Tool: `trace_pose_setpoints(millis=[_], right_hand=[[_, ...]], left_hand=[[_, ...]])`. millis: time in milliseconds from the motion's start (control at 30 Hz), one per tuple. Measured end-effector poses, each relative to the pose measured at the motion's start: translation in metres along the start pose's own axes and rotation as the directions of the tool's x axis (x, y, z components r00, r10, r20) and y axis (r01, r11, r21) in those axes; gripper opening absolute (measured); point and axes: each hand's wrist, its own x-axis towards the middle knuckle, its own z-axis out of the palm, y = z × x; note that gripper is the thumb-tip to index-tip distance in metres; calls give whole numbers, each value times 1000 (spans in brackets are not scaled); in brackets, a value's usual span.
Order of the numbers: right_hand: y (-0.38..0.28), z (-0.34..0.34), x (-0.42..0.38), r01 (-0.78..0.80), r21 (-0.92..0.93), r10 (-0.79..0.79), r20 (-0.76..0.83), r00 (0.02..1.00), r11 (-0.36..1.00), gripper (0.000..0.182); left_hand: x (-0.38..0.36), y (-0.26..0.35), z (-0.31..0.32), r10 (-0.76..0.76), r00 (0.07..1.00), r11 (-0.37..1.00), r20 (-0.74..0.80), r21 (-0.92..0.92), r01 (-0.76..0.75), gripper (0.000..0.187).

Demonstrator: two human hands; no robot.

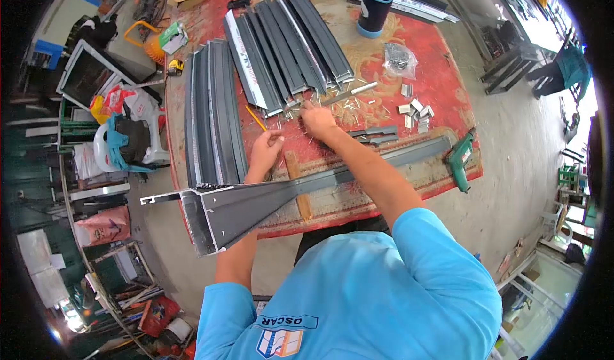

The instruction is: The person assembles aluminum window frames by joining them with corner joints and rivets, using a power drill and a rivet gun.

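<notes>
My left hand (267,147) is closed, fingers pressed together, beside a yellow pencil (256,118); what it pinches, if anything, is too small to name. Farther forward, my right hand (318,120) reaches to the near ends of a row of dark metal profiles (288,46), among scattered small pins; its fingertips are too small to make out. A thin metal strip (350,94) lies just beyond that hand. In front of my body, a long dark profile (256,209) with an open end lies across the near table edge, below both forearms.
More dark profiles (214,113) lie at the left of the red table (448,78). At the right are a green tool (460,160), small metal pieces (417,113) and a plastic bag (400,60). A dark bottle (375,8) stands behind. A person (569,69) is at the far right.
</notes>
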Motion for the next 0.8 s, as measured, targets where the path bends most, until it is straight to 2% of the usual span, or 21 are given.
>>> trace_pose_setpoints(millis=[67,167,233,300,367,433,533,600,667,700,733,767,800], right_hand=[[-3,-2,-2,-12,-25,13,35,999,1000,21],[-4,-1,-4,-108,64,108,4,994,992,20],[-5,-1,-9,-78,56,88,-205,975,995,18],[-9,1,-10,-59,113,82,-212,974,992,15],[-14,6,-12,-46,176,83,-210,974,983,13],[-17,8,-9,-96,28,100,-191,977,995,12],[-22,10,-2,-71,-35,64,-169,983,997,13],[-28,10,0,-119,-38,111,-167,980,992,14],[-34,5,0,-143,141,179,-292,940,980,14],[-39,4,1,-121,245,200,-330,922,962,14],[-48,0,0,-93,345,225,-364,904,934,15],[-56,-5,-3,-93,355,215,-322,922,930,14],[-66,-12,-8,-92,365,204,-280,938,926,14]], left_hand=[[4,8,-2,-11,1000,1000,29,-11,11,26],[13,5,-5,-38,997,997,72,-70,43,26],[15,5,-6,-49,995,991,92,-122,60,26],[20,4,-7,-4,1000,1000,20,30,4,26],[25,2,-6,-10,1000,999,27,50,9,25],[27,0,-2,-13,999,998,44,66,10,25],[32,-11,-4,25,999,995,22,99,-27,27],[36,-20,-3,42,999,997,15,62,-42,29],[32,-2,-5,69,998,991,11,112,-70,31],[34,-1,-4,-114,993,981,17,-155,115,30],[33,4,-3,-291,954,867,74,-401,296,30],[31,8,-2,-339,929,722,148,-592,358,28],[29,7,0,-333,928,718,165,-593,363,28]])
